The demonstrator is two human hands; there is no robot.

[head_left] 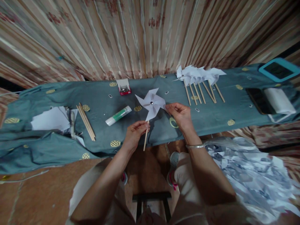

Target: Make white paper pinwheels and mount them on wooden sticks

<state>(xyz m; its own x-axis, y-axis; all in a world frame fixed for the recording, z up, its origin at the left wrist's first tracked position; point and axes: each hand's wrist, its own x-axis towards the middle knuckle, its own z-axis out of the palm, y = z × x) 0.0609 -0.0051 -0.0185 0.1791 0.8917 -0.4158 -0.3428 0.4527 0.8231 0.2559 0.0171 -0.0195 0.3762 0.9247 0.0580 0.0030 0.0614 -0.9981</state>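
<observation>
A white paper pinwheel (153, 103) with a silver pin at its centre is held up over the table on a thin wooden stick (145, 137). My left hand (134, 134) pinches that stick just below the paper blades. At the pinwheel's right side, the fingers of my right hand (180, 114) are closed on the tip of a blade. Left of the pinwheel lies a glue stick (118, 115) with a green label. Behind it stands a small open red and white box (124, 87) of metal pins.
Several finished pinwheels (201, 75) lie in a row at the back right. Loose wooden sticks (86, 122) and white paper sheets (51, 119) are on the left. A phone (260, 100), a white packet (280, 100) and a blue-framed tablet (278, 69) lie right. A bag of paper pieces (250, 175) stands below.
</observation>
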